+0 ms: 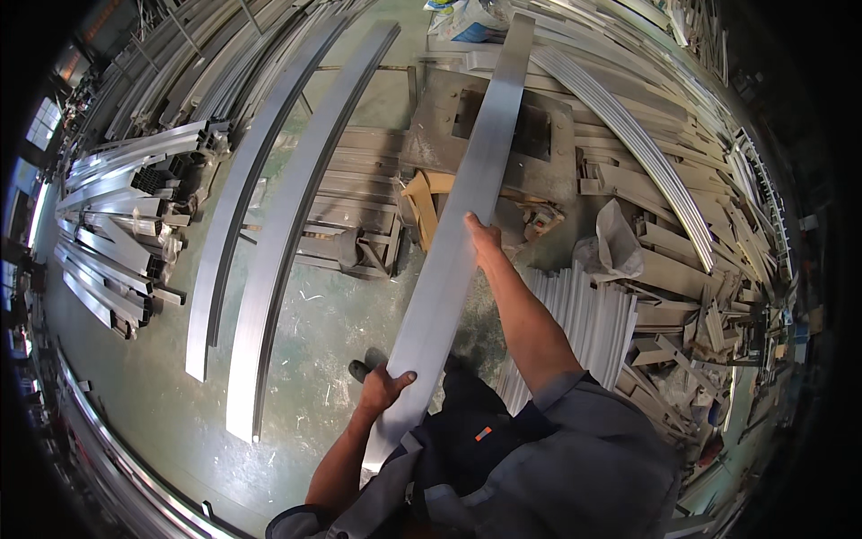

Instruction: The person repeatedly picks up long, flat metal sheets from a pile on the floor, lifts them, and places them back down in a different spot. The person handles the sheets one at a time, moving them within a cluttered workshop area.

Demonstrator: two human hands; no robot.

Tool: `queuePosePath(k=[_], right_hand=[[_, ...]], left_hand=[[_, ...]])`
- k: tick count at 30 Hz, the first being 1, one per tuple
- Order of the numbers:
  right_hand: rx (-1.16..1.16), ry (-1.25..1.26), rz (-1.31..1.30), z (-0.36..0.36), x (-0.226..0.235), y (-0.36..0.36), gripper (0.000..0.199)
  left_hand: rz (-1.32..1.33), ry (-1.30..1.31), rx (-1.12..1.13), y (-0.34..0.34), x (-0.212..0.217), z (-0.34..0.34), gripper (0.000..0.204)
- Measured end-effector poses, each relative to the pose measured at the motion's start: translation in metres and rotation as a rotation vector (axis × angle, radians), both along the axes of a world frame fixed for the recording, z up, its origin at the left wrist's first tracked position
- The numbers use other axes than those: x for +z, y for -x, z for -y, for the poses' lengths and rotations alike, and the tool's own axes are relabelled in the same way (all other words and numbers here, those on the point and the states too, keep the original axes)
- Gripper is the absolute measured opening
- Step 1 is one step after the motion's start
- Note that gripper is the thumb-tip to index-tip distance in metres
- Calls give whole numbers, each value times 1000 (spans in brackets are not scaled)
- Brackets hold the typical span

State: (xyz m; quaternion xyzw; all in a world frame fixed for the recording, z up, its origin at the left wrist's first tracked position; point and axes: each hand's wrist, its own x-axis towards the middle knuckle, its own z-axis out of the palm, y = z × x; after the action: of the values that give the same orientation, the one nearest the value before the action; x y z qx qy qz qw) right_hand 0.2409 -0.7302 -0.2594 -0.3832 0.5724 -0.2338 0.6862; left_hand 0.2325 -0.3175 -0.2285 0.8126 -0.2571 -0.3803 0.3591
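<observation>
A long flat aluminium profile (pixel 453 234) is held in both hands, running from the body at 6 o'clock up toward 12 o'clock, its far end passing over a grey metal worktable (pixel 431 135).

- Left hand (pixel 384 388): closed over the near left edge of the profile, thumb laid on the upper face, fingers wrapped under. Grip sits low, close to the torso.
- Right hand (pixel 482 238): set further up along the right edge, arm outstretched, fingers curled round the edge; whether the palm presses flat cannot be told.
- Two similar long profiles (pixel 269 242) lie on the green floor (pixel 332 314) at about 9 o'clock, side by side and apart from the held one.
- Stacked sections (pixel 117 234) lie at 9 to 10 o'clock; offcuts and scrap lengths (pixel 691 260) are heaped at 3 o'clock; a bundle of ribbed white strips (pixel 584 323) lies just beside the right forearm.

Handling judgement: the piece looks stiff and light for its length, but long enough for the far end to swing or sag. Bare brushed faces are probably slippery, and cut edges may be sharp. Widely spaced holds on the long edges, as seen here, look soundest.
</observation>
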Motion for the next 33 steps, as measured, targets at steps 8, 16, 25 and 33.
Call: queuePosePath(k=[8,16,25,33], right_hand=[[26,226,-94,124,-16,-3,68],[137,308,-229,62,-43,50,86],[179,395,-385,-142,-95,149,79],[234,337,-545,-386,-150,299,83]], left_hand=[[136,40,21,23,-24,127,79],[-65,10,106,82,-72,65,82],[-236,152,168,189,-172,-146,81],[-525,-21,200,287,-154,-385,62]])
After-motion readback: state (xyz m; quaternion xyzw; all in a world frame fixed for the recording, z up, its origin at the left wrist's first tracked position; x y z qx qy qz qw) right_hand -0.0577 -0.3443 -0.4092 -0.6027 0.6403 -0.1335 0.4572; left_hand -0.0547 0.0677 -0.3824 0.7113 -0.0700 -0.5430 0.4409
